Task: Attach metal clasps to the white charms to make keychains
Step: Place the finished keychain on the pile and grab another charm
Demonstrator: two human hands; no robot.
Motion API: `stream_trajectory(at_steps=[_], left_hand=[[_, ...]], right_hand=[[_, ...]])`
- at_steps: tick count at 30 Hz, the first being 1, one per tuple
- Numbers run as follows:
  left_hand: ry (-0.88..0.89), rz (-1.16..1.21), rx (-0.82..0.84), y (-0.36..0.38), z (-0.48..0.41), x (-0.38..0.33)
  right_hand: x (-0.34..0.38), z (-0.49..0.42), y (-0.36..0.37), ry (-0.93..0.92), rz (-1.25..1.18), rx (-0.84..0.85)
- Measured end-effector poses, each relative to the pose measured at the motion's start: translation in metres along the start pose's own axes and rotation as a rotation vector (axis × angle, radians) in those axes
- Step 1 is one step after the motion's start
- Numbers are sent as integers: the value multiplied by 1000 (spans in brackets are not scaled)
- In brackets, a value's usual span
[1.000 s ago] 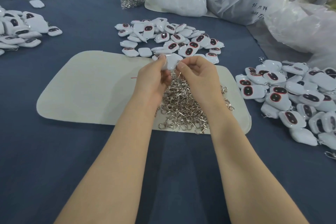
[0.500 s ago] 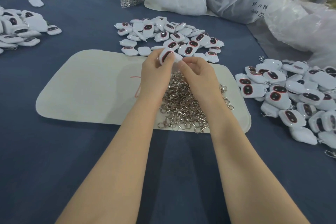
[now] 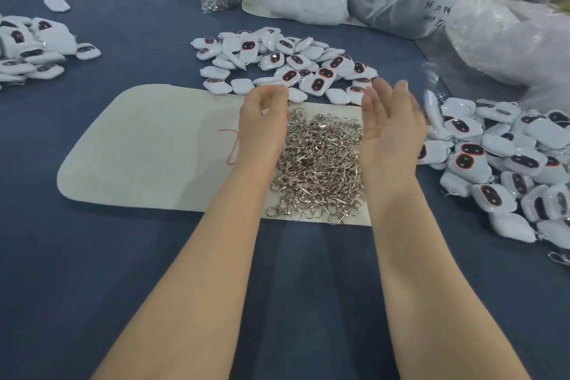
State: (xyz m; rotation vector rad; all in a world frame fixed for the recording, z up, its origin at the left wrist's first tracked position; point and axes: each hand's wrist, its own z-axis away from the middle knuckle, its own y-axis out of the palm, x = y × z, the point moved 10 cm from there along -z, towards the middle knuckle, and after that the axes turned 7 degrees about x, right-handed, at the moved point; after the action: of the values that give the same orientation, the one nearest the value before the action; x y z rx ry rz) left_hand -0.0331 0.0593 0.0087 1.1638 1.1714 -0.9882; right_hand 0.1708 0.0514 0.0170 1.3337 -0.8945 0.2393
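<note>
A white charm (image 3: 430, 105) is showing as a blur in the air just beside my right hand (image 3: 390, 133), over the near edge of the keychain heap (image 3: 499, 157). I judge it is being tossed there as a finished piece. The right grip is released, palm up and fingers straight. My left hand (image 3: 262, 126) is hovering over the metal clasps (image 3: 317, 163) with fingers loosely curled and nothing showing in them, probably placed to pick the next clasp. The clasps are lying heaped on a cream mat (image 3: 148, 148), which I think is keeping them together. Bare charms (image 3: 287, 62) are waiting just beyond the mat on the blue desk (image 3: 123, 256), within easy reach.
</note>
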Motion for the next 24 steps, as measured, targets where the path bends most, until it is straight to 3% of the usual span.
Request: stream_trajectory(at_steps=[4, 13, 17, 24], left_hand=[[1, -37, -42, -4, 1, 0], [-133, 283, -280, -37, -1, 22], [-129, 296, -320, -43, -2, 24], [-141, 327, -334, -43, -2, 27]], right_hand=[[-5, 4, 2, -31, 454, -22], [-43, 4, 57, -118, 1487, 404], [-80, -7, 81, -62, 1772, 557], [-113, -25, 78, 56, 1965, 544]])
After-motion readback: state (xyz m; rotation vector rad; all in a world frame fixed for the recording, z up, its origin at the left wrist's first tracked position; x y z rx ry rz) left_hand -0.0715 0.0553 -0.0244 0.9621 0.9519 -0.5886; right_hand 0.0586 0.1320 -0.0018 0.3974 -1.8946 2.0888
